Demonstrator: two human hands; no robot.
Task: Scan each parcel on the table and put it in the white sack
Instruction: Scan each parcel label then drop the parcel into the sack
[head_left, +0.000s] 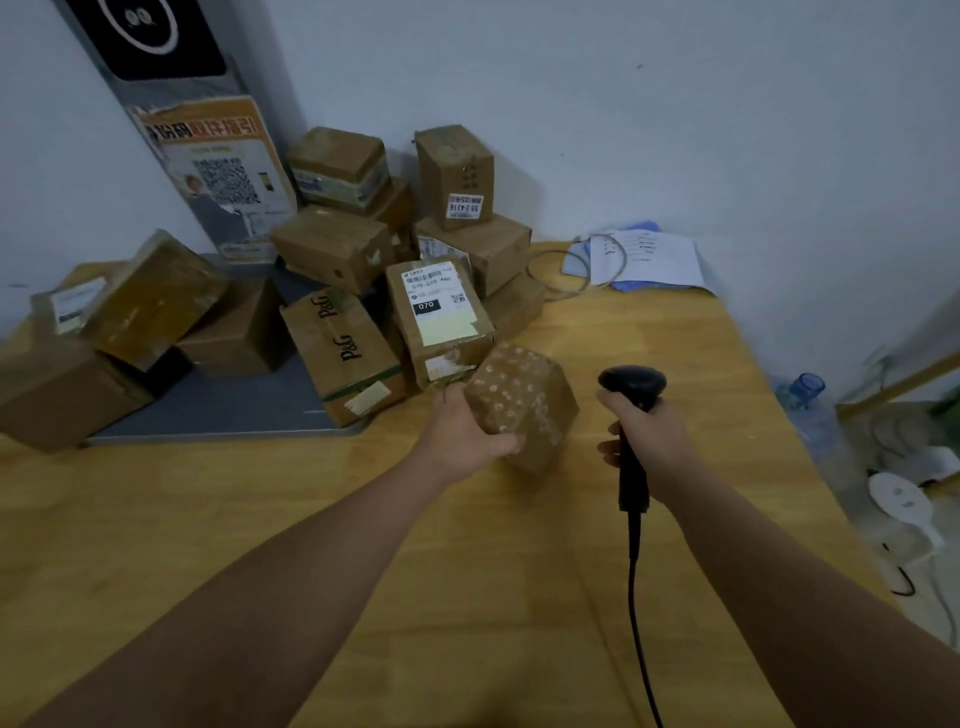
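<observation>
Head view: looks down on a wooden table (467, 597), with cardboard parcels heaped across the centre and left.
Left hand (467, 434): centre of the frame, fingers and thumb curled round a small spotted parcel (524, 405).
Spotted parcel: held tilted just in front of the heap; resting on the table or lifted, cannot tell. No barcode label on the faces that show.
Right hand (649, 441): right of centre, fingers wrapped round the handle of a black barcode scanner (631, 387), cable trailing to the bottom edge.
White sack: nowhere in the frame.
Progress: one parcel in hand, probably not yet scanned. Heap of boxes (363, 249) untouched, including the P&G box (343, 348), so most of the job likely remains.
</observation>
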